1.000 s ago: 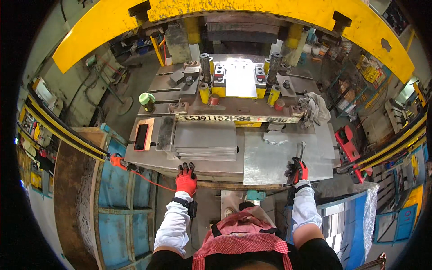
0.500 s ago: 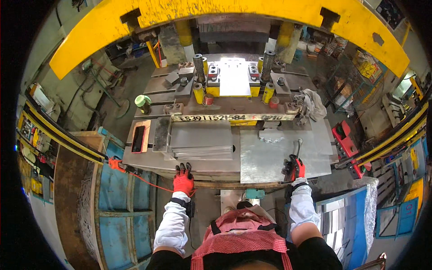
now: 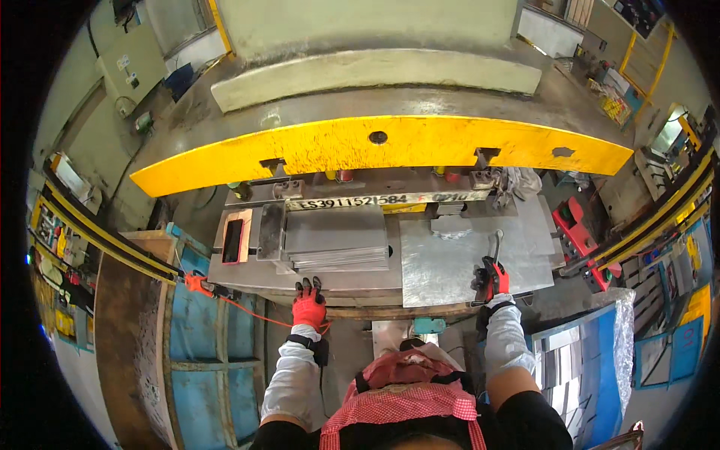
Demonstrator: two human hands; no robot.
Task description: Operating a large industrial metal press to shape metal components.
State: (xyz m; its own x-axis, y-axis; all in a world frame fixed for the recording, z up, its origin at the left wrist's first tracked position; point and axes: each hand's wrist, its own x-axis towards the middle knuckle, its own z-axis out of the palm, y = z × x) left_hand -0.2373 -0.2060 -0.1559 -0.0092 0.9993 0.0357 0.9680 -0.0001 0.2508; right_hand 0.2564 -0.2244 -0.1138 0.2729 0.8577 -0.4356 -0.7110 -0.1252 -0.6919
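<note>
My left hand (image 3: 308, 307), in a red glove with dark fingertips, rests at the front edge of the press table with its fingers spread. Just beyond it lies a stack of flat grey metal sheets (image 3: 336, 231). My right hand (image 3: 495, 282), also gloved, is closed around a slim metal tool with a rounded tip (image 3: 498, 240); the tool's exact kind is unclear. That hand is over the right part of a broad shiny metal plate (image 3: 442, 270). Small cut metal pieces (image 3: 451, 228) sit at the plate's far edge.
The press's yellow beam (image 3: 375, 150) spans the far side of the table, hiding most of the die. A phone (image 3: 233, 240) lies at the left, a grey rag (image 3: 521, 182) at the back right. Yellow-black guard bars (image 3: 112, 229) flank both sides.
The yellow beam has come down and now covers the die and the bright sheet seen on it before. Both my hands have stayed nearly in place.
</note>
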